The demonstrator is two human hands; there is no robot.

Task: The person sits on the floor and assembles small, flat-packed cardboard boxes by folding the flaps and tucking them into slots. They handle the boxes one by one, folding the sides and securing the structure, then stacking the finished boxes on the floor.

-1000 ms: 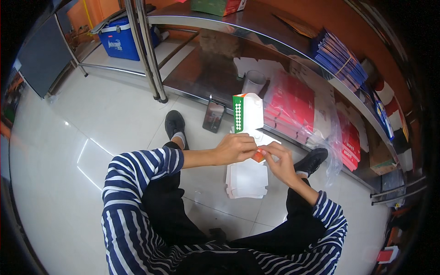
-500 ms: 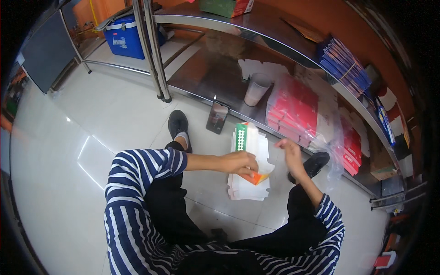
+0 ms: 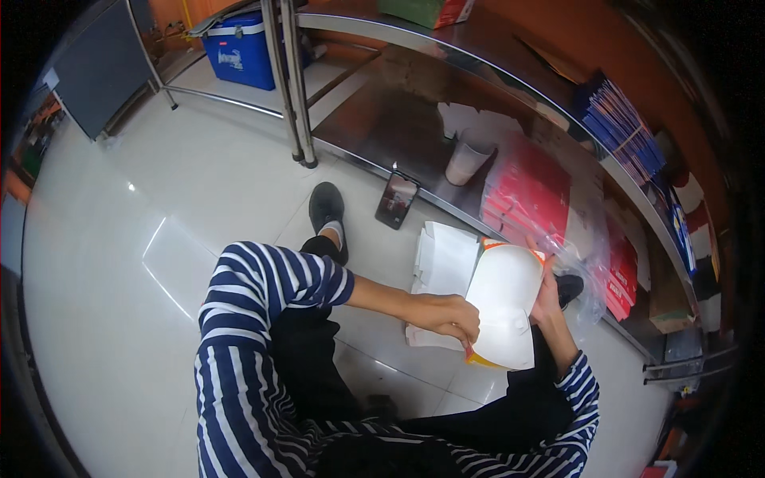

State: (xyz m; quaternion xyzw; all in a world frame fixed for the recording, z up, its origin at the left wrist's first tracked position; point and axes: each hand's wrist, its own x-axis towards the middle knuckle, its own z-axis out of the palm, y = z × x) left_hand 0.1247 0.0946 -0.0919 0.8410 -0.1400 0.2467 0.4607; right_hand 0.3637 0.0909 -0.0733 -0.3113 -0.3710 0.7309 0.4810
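While 2 hands grip it, 1 white carton (image 3: 504,307) tilts.

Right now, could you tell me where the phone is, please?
In the head view, the phone leans upright against the edge of the low metal shelf, upper centre, just right of the black shoe and above the white paper stack.

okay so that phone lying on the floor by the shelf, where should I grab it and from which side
Take the phone by its two long edges, near the middle, coming straight down from above. It lies flat, screen up, on the white floor beside the metal shelf edge, so only the thin sides offer a pinch. Both hands are busy: left hand and right hand hold a white carton.
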